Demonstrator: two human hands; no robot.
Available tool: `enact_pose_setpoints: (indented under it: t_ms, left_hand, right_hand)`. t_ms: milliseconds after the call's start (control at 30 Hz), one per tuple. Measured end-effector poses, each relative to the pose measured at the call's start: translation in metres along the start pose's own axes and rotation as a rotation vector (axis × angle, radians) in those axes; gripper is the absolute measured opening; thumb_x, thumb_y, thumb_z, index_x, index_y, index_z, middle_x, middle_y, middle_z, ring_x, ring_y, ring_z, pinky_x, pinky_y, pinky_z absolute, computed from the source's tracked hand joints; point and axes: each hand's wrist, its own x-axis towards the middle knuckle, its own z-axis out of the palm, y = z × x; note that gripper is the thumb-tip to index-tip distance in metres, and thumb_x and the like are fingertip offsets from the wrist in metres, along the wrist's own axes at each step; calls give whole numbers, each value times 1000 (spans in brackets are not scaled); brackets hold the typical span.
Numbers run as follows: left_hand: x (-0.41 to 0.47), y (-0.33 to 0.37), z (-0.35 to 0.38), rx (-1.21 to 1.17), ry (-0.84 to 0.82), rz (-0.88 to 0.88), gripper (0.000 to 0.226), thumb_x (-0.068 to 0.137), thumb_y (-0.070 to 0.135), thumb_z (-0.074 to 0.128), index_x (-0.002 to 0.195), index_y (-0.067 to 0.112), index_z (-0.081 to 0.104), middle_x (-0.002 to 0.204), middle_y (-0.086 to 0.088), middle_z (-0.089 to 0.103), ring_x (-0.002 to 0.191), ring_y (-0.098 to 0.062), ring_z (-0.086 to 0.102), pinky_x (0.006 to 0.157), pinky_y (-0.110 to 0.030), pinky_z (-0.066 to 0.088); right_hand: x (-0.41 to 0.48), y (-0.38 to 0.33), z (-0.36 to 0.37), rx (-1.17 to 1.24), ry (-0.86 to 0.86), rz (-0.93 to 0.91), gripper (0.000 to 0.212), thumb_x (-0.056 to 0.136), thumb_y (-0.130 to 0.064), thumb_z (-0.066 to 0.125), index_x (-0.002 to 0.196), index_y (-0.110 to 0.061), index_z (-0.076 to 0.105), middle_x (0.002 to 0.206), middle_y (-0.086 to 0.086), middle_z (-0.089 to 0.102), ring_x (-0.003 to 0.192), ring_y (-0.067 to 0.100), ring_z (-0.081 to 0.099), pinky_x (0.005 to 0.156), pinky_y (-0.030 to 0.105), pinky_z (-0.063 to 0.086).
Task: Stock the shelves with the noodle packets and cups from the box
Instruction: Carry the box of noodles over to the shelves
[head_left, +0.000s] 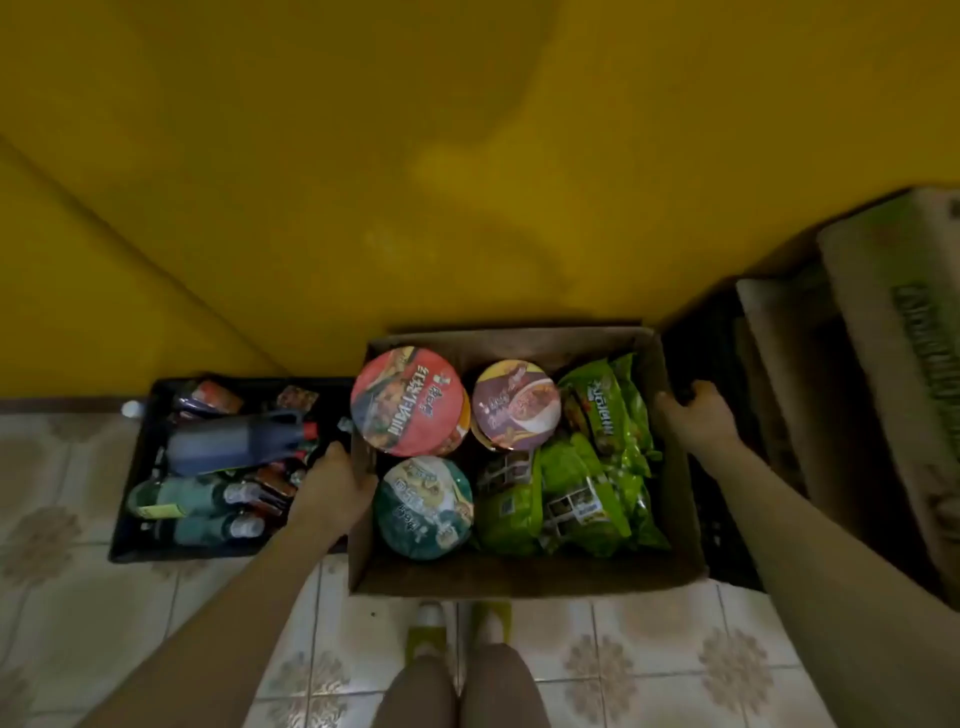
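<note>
Left hand (337, 488), right hand (691, 415) grip box (519, 577); 3 cups (408, 397), green packets (587, 499) inside.

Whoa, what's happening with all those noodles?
A person stands over a cardboard box on the tiled floor. Their left hand grips its left wall and their right hand grips its right wall. Inside sit three noodle cups and a pile of green noodle packets. A black crate of bottles is beside it on the left.
</note>
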Motion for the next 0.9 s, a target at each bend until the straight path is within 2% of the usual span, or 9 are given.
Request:
enact_pose_setpoints:
  t_ms: [100, 200, 300, 367, 433, 567, 733, 900]
  left_hand:
    - [19, -10, 22, -29, 50, -13, 36, 86, 14, 60, 110, -6, 42, 97, -26, 58, 88, -42, 58, 60, -33, 38]
    - [17, -13, 38, -104, 111, -27, 43, 85, 3, 60, 121, -9, 39, 107, -30, 58, 96, -45, 56, 64, -30, 31]
    - [11, -18, 47, -228, 184, 12, 57, 86, -3, 57, 137, -1, 33, 119, -27, 58, 106, -46, 54, 72, -32, 35]
    - [8, -22, 52, -286, 196, 2, 59, 87, -4, 54, 141, 3, 31, 127, -23, 55, 115, -43, 51, 84, -35, 39]
    - [5, -22, 54, -309, 215, -4, 57, 88, -5, 51, 141, 5, 32, 129, -23, 54, 117, -42, 49, 90, -38, 40]
    - [-5, -16, 51, -312, 250, 11, 54, 89, -5, 49, 140, 4, 35, 125, -25, 56, 114, -44, 51, 87, -40, 41]
    - [-35, -2, 23, -295, 279, 9, 51, 90, -5, 48, 139, 3, 36, 124, -23, 57, 111, -45, 53, 78, -34, 37]
    - [-85, 14, -25, -236, 307, -1, 50, 88, -7, 49, 136, 0, 39, 122, -27, 57, 110, -46, 51, 81, -40, 39]
  right_hand:
    - [25, 19, 21, -23, 35, 22, 66, 93, -31, 51, 144, -2, 23, 141, 22, 40, 126, 39, 42, 97, 41, 40]
    - [43, 37, 39, -17, 27, 28, 51, 92, -25, 54, 132, 2, 38, 132, 26, 48, 120, 40, 48, 95, 42, 41]
    - [52, 44, 46, -21, 84, -27, 37, 93, -17, 50, 125, 1, 46, 125, 26, 54, 115, 40, 51, 92, 41, 41]
    - [55, 47, 49, -30, 131, -62, 32, 95, -14, 46, 123, 2, 48, 123, 26, 54, 114, 40, 51, 93, 42, 41]
    - [54, 48, 51, -23, 164, -80, 30, 95, -13, 45, 121, 1, 49, 121, 27, 55, 113, 41, 52, 93, 44, 42]
    - [44, 50, 48, -16, 188, -56, 29, 96, -15, 43, 121, -2, 49, 120, 26, 56, 112, 41, 52, 93, 44, 41]
    - [11, 41, 31, -15, 207, -47, 29, 96, -16, 43, 122, -5, 49, 121, 25, 56, 112, 42, 52, 91, 46, 41]
    - [-43, 18, -6, -37, 176, -70, 30, 97, -18, 41, 124, -7, 47, 121, 23, 56, 112, 42, 52, 93, 47, 41]
